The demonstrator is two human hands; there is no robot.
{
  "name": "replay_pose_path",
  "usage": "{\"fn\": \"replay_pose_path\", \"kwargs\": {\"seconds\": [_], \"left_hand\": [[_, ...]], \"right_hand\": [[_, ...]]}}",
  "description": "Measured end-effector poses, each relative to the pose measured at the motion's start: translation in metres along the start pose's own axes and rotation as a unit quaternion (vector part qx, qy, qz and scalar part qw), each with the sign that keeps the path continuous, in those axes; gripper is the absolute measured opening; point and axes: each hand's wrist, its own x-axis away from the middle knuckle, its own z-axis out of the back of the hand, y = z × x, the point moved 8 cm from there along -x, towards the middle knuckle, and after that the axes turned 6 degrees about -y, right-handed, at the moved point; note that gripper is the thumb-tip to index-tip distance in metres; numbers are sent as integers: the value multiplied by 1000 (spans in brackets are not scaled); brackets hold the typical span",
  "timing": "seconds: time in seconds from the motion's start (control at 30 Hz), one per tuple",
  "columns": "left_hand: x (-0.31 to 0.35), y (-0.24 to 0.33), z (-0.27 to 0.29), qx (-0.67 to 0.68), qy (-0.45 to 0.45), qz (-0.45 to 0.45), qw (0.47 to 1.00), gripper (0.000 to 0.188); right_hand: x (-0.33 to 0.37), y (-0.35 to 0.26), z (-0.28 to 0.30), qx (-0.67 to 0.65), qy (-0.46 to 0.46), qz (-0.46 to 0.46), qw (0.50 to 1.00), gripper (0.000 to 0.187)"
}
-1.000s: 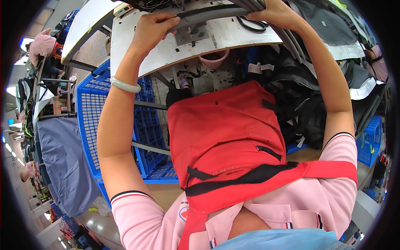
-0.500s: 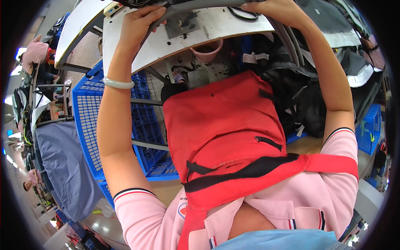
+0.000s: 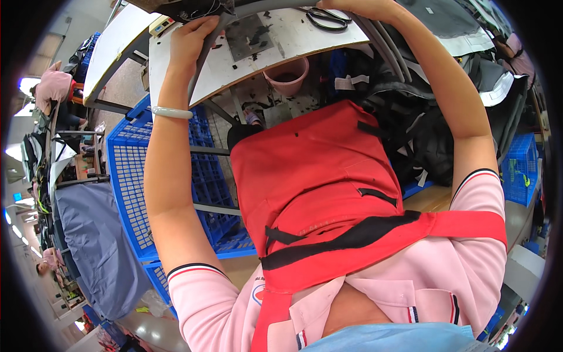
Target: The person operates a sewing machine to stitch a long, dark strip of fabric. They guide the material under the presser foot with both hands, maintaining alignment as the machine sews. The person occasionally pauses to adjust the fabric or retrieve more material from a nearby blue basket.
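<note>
Grey fabric strip runs along the near edge of the white work table, top centre of frame. My left hand is curled over it, fingers closed on the cloth; my right hand presses at the top edge, its fingers cut off, so I cannot tell their grip. Judged: positioning stage; next calls for feeding evenly. Scissors lie close to the right hand; blue crate crowds the lower left.
</note>
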Motion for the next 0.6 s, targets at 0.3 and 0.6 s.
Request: {"fn": "replay_pose_path", "kwargs": {"seconds": [0.3,0.6], "left_hand": [[23,-99,18,-247,68,43,966,41],[20,-109,28,-348,36,-38,936,40]], "right_hand": [[193,11,72,96,21,-132,986,78],[500,22,135,-92,-33,-485,869,51]]}}
